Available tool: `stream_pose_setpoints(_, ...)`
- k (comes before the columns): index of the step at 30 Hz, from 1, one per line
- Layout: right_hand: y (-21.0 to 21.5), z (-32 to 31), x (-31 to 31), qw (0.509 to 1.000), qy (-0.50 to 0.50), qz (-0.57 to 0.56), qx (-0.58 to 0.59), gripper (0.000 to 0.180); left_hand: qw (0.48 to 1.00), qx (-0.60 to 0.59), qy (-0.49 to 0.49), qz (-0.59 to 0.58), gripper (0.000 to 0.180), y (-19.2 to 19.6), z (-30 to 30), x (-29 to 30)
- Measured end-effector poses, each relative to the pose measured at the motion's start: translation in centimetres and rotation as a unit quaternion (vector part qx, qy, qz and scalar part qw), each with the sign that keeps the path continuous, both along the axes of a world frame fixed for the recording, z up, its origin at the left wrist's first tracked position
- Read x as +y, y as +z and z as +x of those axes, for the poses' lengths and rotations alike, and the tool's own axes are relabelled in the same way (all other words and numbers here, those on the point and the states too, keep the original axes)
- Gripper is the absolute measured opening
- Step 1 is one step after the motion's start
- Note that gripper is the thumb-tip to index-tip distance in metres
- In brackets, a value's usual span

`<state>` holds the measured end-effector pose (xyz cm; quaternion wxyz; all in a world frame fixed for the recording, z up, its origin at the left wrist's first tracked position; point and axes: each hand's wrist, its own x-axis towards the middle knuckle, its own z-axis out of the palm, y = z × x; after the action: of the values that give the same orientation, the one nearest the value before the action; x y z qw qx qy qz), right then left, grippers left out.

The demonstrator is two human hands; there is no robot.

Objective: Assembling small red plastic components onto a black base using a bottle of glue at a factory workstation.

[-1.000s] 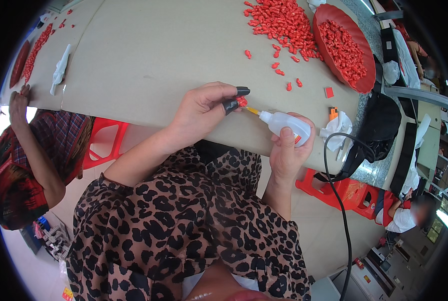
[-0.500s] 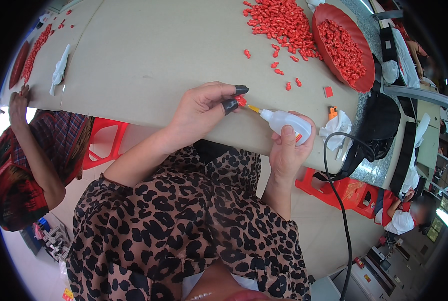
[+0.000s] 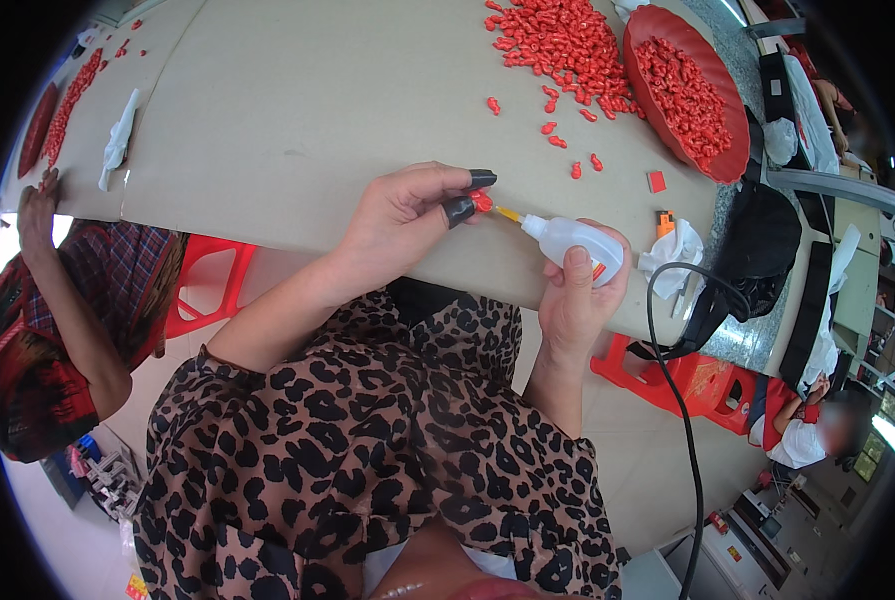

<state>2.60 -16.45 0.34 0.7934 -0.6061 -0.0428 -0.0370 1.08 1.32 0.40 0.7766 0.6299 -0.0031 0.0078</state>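
Note:
My left hand (image 3: 407,215) pinches a small shiny red piece (image 3: 481,201) between thumb and forefinger, both tips wearing black covers. In my right hand (image 3: 579,300) lies a white squeeze bottle (image 3: 567,243) with a yellow nozzle, my thumb resting on its side. The nozzle tip points left at the red piece, with a slight gap between them. Both hands are over the near edge of the table (image 3: 297,110). Beyond them lies a pile of similar red pieces (image 3: 567,50), with a few loose ones nearer.
A red fluted bowl (image 3: 732,160) full of red pieces stands at the right. Nearby are an orange lighter (image 3: 664,222), crumpled tissue (image 3: 675,248), a black bag (image 3: 762,245) and a black cable (image 3: 679,390). Another person's hand (image 3: 37,215) is at the far left. Red stools (image 3: 212,285) stand below.
The bottle has drawn back slightly to the right, so its nozzle tip is now a little farther from the red piece. My left hand has barely moved.

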Motion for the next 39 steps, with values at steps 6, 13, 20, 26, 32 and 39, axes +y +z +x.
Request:
stream_pose_setpoints(6,-0.1,0.0,0.0,1.000,-0.001,0.014,0.016,0.034,1.000,-0.012,-0.008,0.017,0.022,-0.3,0.0,0.3)
stream_pose_setpoints(13,-0.4,0.4,-0.3,0.996,0.011,0.075,0.038,0.032,1.000,0.000,-0.004,0.010,0.023,-0.2,0.1,0.2)
stream_pose_setpoints(20,-0.2,0.3,-0.4,0.997,0.028,0.072,0.031,0.030,1.000,-0.010,-0.003,-0.006,0.023,-0.3,-0.1,0.2)
stream_pose_setpoints(26,0.3,0.9,-0.6,0.984,0.044,0.160,0.061,0.031,0.999,0.004,-0.004,-0.041,0.023,-0.2,0.1,0.1)
stream_pose_setpoints(32,1.8,1.5,-1.3,0.988,-0.017,0.132,0.083,0.038,0.996,0.009,0.003,-0.084,0.023,-0.3,0.4,-0.2)
stream_pose_setpoints(39,-0.1,3.0,-3.0,0.995,-0.093,-0.042,-0.025,0.037,0.997,0.017,0.009,-0.072,0.021,-0.4,0.0,-0.1)
